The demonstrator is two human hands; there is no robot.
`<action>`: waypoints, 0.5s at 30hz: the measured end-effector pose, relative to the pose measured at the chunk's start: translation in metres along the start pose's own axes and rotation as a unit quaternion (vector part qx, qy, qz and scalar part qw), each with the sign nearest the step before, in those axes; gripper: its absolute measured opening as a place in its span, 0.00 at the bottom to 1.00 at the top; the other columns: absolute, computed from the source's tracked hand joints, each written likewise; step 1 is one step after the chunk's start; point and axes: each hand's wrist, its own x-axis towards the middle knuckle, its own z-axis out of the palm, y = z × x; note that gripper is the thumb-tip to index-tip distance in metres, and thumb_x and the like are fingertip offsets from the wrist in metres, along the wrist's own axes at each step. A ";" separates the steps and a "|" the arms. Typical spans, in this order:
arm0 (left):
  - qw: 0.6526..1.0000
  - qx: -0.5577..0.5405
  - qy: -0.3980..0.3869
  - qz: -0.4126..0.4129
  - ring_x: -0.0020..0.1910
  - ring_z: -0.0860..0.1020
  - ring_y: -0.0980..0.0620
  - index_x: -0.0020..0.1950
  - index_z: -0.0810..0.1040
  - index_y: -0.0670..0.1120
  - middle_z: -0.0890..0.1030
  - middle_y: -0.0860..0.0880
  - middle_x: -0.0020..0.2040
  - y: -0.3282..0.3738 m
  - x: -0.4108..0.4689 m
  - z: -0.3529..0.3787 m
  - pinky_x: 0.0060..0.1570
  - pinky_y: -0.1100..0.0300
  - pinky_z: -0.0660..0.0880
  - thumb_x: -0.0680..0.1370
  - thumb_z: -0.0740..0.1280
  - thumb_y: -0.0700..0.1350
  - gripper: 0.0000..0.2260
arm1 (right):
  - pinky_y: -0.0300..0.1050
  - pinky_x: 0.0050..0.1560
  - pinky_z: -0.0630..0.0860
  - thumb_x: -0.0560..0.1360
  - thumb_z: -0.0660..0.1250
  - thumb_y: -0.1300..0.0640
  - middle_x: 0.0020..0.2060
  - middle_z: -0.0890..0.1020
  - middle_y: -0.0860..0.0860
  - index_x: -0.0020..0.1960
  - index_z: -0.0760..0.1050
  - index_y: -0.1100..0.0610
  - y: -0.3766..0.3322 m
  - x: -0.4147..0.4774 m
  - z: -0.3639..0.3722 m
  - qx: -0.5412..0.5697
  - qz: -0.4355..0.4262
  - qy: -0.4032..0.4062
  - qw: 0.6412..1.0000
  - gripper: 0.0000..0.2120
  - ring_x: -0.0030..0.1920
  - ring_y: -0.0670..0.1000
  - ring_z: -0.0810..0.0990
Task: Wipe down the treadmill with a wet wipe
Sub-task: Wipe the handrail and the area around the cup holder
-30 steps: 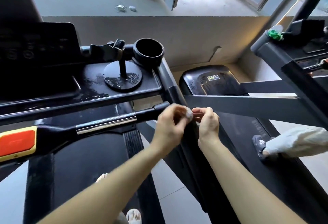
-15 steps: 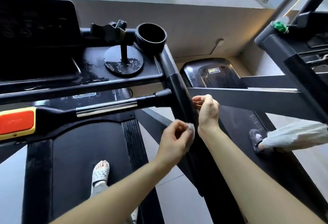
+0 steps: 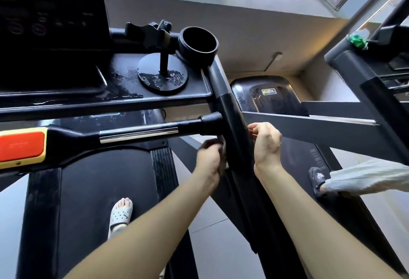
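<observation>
Since the slanted black upright post (image 3: 232,119) of the black treadmill (image 3: 99,190) is probably being wiped, the left hand (image 3: 210,161) is clenching its fingers around a crumpled white wet wipe (image 3: 226,164), mostly hidden, pressing it to the post, while the right hand (image 3: 266,143), fingers curled, is seemingly bracing the far side, though whether it is gripping I cannot tell.

glossy black upright (image 3: 230,110), chrome grip (image 3: 138,133)
</observation>
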 end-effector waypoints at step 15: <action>0.763 0.385 -0.057 0.516 0.48 0.81 0.55 0.49 0.80 0.45 0.82 0.51 0.48 0.057 -0.026 0.002 0.51 0.62 0.76 0.79 0.67 0.36 0.05 | 0.47 0.42 0.72 0.72 0.62 0.53 0.36 0.82 0.50 0.41 0.80 0.57 0.001 0.000 -0.002 -0.054 -0.020 0.009 0.998 0.10 0.40 0.50 0.77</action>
